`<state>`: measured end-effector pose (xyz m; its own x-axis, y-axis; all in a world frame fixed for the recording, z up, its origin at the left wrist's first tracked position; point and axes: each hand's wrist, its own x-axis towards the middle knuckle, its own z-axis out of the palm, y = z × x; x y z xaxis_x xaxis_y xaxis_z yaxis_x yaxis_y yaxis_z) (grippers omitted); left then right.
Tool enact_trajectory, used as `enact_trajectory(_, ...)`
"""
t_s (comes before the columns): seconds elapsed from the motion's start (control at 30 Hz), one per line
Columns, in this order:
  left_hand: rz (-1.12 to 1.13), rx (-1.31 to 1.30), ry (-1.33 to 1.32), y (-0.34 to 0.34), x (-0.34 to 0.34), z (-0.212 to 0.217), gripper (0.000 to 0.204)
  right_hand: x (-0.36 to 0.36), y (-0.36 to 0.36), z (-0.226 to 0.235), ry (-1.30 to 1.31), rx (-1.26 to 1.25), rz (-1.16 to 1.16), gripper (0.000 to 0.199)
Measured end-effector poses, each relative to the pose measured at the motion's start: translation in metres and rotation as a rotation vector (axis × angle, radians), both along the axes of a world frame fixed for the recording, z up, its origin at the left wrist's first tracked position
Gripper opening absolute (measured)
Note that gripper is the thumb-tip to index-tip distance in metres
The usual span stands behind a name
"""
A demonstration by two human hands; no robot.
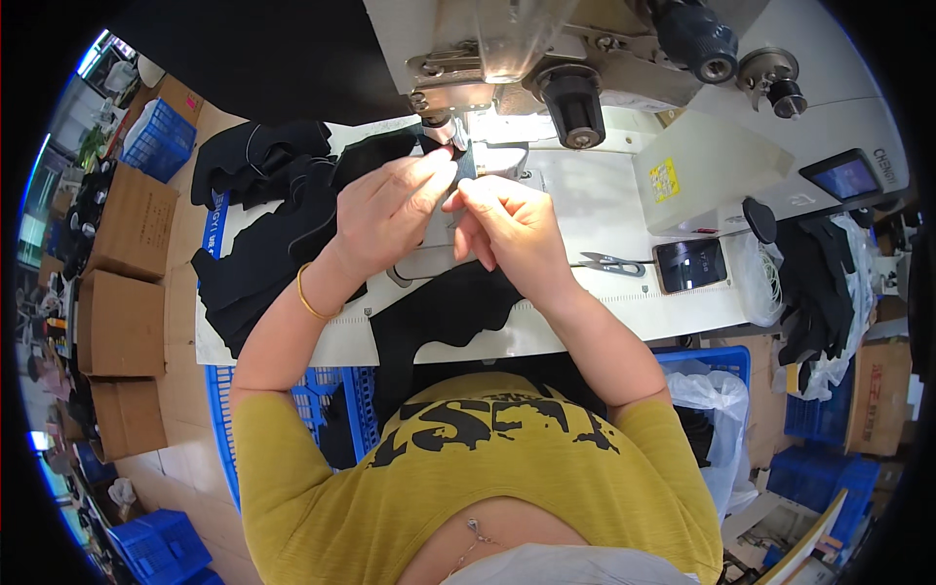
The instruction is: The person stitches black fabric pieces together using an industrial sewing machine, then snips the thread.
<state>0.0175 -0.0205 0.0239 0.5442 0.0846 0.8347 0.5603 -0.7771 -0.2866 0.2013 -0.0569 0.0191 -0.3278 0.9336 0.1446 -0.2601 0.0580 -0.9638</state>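
Observation:
Both hands are raised close together at the needle area of a white sewing machine (712,166). My left hand (388,207) has its fingers closed on a piece of black fabric (467,166) just below the lit presser foot (447,130). My right hand (515,222) pinches the same fabric between thumb and forefinger from the right, its other fingers curled. More black cut fabric (444,310) hangs over the table's front edge below my hands. Several dark pieces (258,234) lie heaped left of my left forearm.
Thread snips (616,264) and a phone (691,264) lie right of my right hand on the white table (624,322). Blue crates (222,409) stand beneath it; one at right (726,363) holds a plastic bag. Cardboard boxes (122,322) line the left floor. Black fabric (817,283) hangs at far right.

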Motion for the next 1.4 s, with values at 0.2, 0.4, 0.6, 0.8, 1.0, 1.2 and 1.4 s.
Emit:
enact_trajectory(0.2,-0.002,-0.105,-0.074,0.009,0.005,0.005,0.032,-0.001,-0.005,-0.004,-0.038,-0.029,0.035,0.024)
enact_trajectory(0.4,0.149,-0.096,-0.102,0.012,0.003,0.009,0.027,-0.001,-0.010,0.003,-0.082,-0.014,0.030,0.022)
enact_trajectory(0.6,0.572,-1.007,-0.068,0.008,-0.045,0.014,0.019,-0.010,-0.040,-0.010,-0.505,1.169,-0.292,0.026)
enact_trajectory(0.8,-0.076,-1.515,-0.757,-0.030,-0.027,0.030,0.017,-0.029,-0.063,-0.031,-0.597,1.374,-0.501,0.034)
enact_trajectory(1.0,-0.008,-1.330,-0.451,-0.044,-0.008,0.056,0.016,-0.001,-0.041,-0.014,-0.360,0.183,-0.137,0.020)
enact_trajectory(1.2,-0.024,-1.511,-0.458,-0.007,0.002,0.054,0.016,-0.017,-0.023,-0.008,0.328,-0.201,0.054,0.018)
enact_trajectory(1.4,-0.111,-1.580,-0.582,0.001,0.008,0.054,0.019,-0.019,-0.018,-0.013,0.428,-0.241,0.085,0.024)
